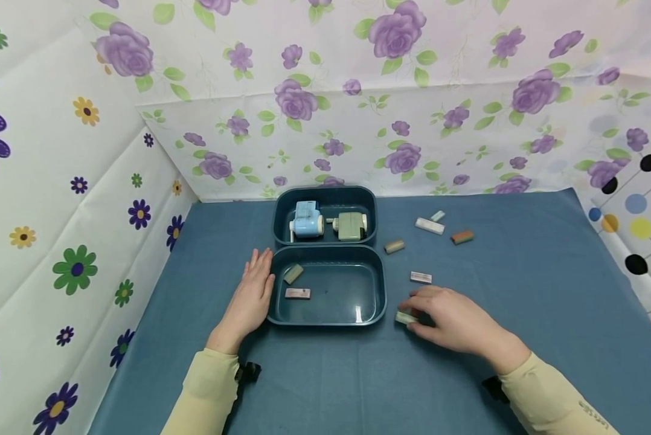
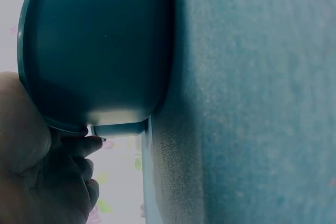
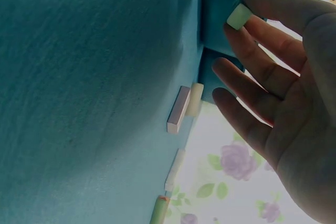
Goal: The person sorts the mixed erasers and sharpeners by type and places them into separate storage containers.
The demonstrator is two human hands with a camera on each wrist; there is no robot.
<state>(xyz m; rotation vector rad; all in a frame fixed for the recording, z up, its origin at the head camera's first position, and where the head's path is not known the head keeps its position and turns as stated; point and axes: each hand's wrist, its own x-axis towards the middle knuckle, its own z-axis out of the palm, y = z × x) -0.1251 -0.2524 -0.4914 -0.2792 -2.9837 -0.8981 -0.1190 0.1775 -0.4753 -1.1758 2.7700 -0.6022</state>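
The near tray (image 1: 382,296) is glossy dark-teal plastic, smooth enough to show a bright glint on its floor, and the far tray (image 1: 371,208) just behind it has the same shiny finish. The table (image 1: 521,338) under the near tray is covered in matt blue cloth with a fine, grainy weave. The pale green eraser (image 1: 405,318) just right of the near tray looks matt and rubbery, and the backdrop (image 1: 358,109) beyond is smooth printed sheeting with a faint sheen.

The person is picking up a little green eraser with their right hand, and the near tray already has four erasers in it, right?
Not quite. The near tray holds two erasers, not four: a greenish one and a white one, as the head view shows. The right hand does pinch a little green eraser.
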